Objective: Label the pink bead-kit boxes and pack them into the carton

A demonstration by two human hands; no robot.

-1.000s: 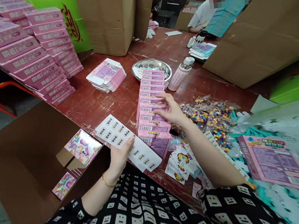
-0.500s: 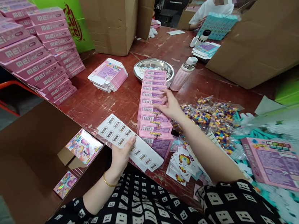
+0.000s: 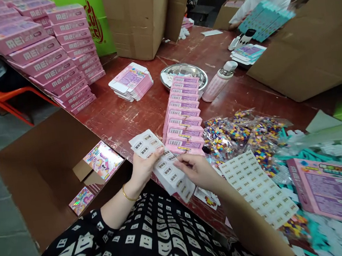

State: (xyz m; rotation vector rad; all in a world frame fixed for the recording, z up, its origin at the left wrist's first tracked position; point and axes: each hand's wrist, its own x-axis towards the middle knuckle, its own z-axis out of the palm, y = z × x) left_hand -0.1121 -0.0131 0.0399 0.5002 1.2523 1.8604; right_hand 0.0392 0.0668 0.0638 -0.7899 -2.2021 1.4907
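My left hand [image 3: 145, 168] holds a white sheet of oval stickers [image 3: 167, 168], thumb on top, above the table's near edge. The sheet bends a little. At its right side, the thumb and forefinger of my right hand [image 3: 199, 172] are pinched together against the stickers; whether a sticker is between them is hidden. Just beyond lies a fanned row of pink boxes [image 3: 184, 114], overlapping, with barcodes facing up. A second sticker sheet [image 3: 259, 189] rests to the right of my right forearm. Small printed cards [image 3: 207, 198] lie partly under my right hand.
Clear bags of coloured beads [image 3: 246, 135] lie right, near a pink box [image 3: 334, 191]. Behind the row stand a metal bowl [image 3: 204, 83] and a bottle [image 3: 219, 81]. Flat boxes [image 3: 130, 81] and tall pink stacks [image 3: 35, 61] are left, above an open carton [image 3: 45, 172]. Co-workers sit nearby.
My right hand has left the row of pink boxes and come back to the sticker sheet, which is now tilted and bent. The second sticker sheet has come into fuller view.
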